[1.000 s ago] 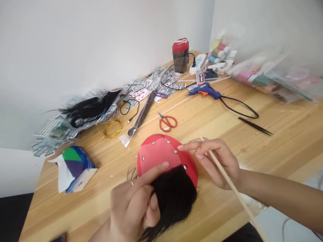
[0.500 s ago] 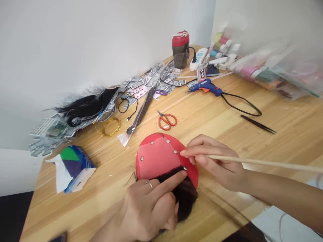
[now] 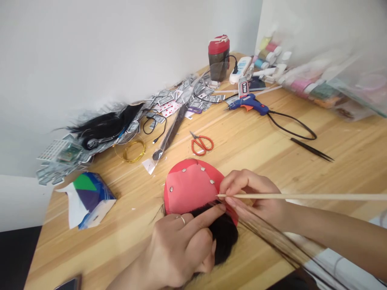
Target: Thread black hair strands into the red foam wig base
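Observation:
A red rounded form [image 3: 190, 187] with a paler patch and several silver pins lies at the front of the table. Black hair [image 3: 226, 237] covers its near side. My left hand [image 3: 181, 245], with a ring on one finger, rests on that hair; its index finger points along the hair's upper edge and the other fingers curl around it. Between the fingertips of my right hand [image 3: 260, 189] is a thin wooden stick [image 3: 317, 197], its tip just above the left index fingertip. Loose dark strands [image 3: 272, 241] trail rightward from below the right hand.
Orange-handled scissors [image 3: 202, 145] lie beyond the form. Black tweezers [image 3: 311, 149] and a blue glue gun [image 3: 249, 104] are on the right. A tissue pack [image 3: 90, 197] stands left, gold wire [image 3: 133, 151] behind it. Farther back are scattered cards, a black hairpiece [image 3: 105, 125] and a red-lidded cup [image 3: 219, 58].
The stick has swung level, its tip moving down toward my left index fingertip, and my right hand has come slightly nearer. The dark strands now spread below it. My left hand has barely moved.

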Demonstrator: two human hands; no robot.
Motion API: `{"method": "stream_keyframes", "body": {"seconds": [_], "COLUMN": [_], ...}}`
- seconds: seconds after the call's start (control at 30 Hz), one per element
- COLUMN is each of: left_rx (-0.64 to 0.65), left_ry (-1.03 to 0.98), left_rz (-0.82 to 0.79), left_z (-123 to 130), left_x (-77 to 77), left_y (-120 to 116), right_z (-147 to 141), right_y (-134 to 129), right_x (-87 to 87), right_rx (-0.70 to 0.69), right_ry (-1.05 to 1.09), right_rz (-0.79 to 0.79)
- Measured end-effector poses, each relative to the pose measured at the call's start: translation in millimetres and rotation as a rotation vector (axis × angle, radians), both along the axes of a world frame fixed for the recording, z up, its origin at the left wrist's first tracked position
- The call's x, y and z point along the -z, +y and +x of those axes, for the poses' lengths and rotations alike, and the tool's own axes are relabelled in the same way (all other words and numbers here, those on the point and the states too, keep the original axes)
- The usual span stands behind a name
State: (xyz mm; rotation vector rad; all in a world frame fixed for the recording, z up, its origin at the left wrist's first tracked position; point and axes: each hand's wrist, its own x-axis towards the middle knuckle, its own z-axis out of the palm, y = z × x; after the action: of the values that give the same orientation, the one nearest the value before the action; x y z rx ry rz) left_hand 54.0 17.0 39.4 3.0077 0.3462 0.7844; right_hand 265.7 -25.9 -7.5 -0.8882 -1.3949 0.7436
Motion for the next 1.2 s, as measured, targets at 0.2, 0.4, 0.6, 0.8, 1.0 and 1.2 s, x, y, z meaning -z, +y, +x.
{"method": "stream_keyframes", "body": {"seconds": [0.2,0.4,0.6,0.8,1.0,1.2], "left_rx": [0.007,0.000,0.005,-0.025,-0.019,-0.015], "left_ry": [-0.049,-0.058,-0.049,-0.044,-0.049,-0.055], "left_rz": [-0.062,-0.074,-0.061,-0.066,-0.079,-0.081], "left_z": [-1.0,-0.3,-2.0,-0.7,0.8,0.2], "left_x": [4.5,4.4,5.8,2.8,0.6,2.7], "left_y": [-0.4,0.1,0.9,-1.5,-0.4,0.6], "right_z": [1.3,3.1,3.7,2.9,3.7,3.8], "right_y": [0.1,0.2,1.0,0.3,0.5,2.0], "right_x": [-1.3,-2.0,-0.6,3.7,1.1,-4.0], "right_rx": [0.023,0.012,-0.003,-0.007,-0.020,-0.016], "right_ry": [-0.025,-0.037,-0.079,-0.076,-0.080,-0.091], "right_rz": [0.014,0.001,-0.008,0.006,-0.006,0.024]}}
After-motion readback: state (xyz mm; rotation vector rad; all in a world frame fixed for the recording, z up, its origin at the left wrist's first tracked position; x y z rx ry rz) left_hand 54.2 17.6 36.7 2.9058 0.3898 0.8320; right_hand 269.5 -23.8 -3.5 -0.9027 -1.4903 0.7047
